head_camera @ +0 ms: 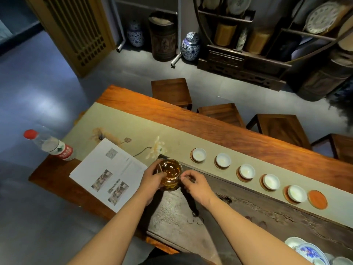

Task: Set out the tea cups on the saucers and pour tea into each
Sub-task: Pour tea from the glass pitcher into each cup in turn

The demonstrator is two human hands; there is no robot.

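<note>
Lower centre of frame: both forearms reached in over a dark stone tea tray [172, 213]. The left hand [152, 178] was wrapped around a clear glass pitcher [170, 174] of amber tea, standing at the tray's upper-left corner. The right hand [194, 185] hovered beside it, fingers loosely curled, gripping nothing.

Right of centre: five white cups [247, 170] sat on brown saucers in a diagonal row along the beige runner [122, 123]; a sixth saucer [317, 199], orange, lay bare at the lower-right end.

Left: printed sheets [109, 173] and one red-capped bottle [50, 145], writing unreadable.

Upper centre: four wooden stools [172, 91].
</note>
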